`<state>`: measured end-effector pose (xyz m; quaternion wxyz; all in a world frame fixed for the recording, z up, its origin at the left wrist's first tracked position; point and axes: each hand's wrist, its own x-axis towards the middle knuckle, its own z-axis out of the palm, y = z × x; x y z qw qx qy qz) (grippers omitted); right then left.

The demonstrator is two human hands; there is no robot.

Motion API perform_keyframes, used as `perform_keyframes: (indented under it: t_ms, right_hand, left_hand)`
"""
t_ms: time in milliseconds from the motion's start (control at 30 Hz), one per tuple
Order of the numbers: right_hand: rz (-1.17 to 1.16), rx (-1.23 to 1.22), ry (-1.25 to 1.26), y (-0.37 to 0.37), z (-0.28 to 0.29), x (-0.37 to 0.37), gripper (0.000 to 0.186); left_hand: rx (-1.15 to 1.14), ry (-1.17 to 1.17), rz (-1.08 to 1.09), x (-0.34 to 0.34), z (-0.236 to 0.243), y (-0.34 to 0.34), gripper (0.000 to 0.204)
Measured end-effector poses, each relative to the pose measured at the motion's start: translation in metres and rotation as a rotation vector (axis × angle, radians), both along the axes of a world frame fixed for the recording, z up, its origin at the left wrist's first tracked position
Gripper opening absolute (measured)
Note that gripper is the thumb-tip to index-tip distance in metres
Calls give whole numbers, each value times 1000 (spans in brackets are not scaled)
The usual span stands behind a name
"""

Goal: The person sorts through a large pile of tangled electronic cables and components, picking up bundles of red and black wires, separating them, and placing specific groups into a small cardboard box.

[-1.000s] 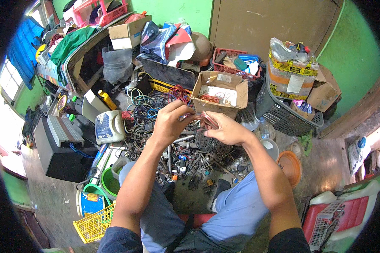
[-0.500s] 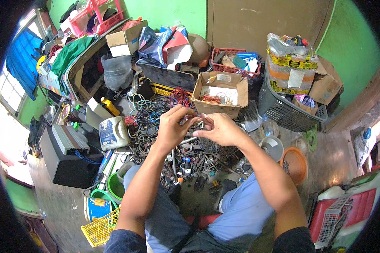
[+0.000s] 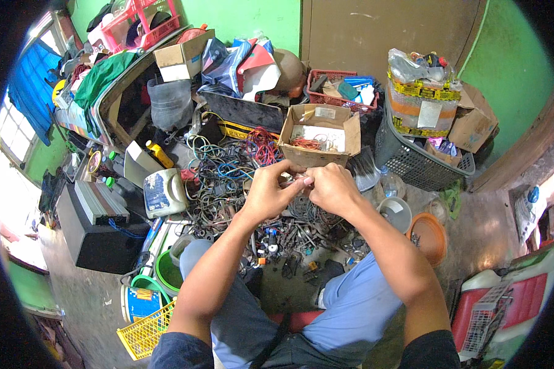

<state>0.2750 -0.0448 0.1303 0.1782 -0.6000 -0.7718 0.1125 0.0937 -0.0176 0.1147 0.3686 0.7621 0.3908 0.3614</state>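
My left hand and my right hand meet in front of me, above a wide heap of cables and small parts. Both are closed, with fingertips pinched together around something small. What they hold is mostly hidden by the fingers, and I cannot make out its kind. Just beyond the hands stands an open cardboard box with reddish wire inside. Blue, red and black wires tangle across the heap, and loose connectors and metal bits lie at its near side.
Right of the heap stand a grey bucket, an orange basin and a grey laundry basket. At left are a white jerrycan, a black speaker-like box, a green bucket and a yellow basket.
My hands have shifted slightly right and come closer together. The left hand has turned, and the right fingers have curled in more. The surrounding things stay put.
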Motion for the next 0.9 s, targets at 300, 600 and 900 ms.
perform_keyframes:
  t_ms: [300,600,900]
  right_hand:
    - [142,19,78,-1,13,2,31]
    - [304,-297,469,12,0,25,35]
    - [273,-150,457,17,-4,28,31]
  left_hand:
    - [-186,-105,-14,-7,18,0,15]
    - [-75,-95,15,-17,11,9,10]
    - [108,1,-54,-9,6,13,15]
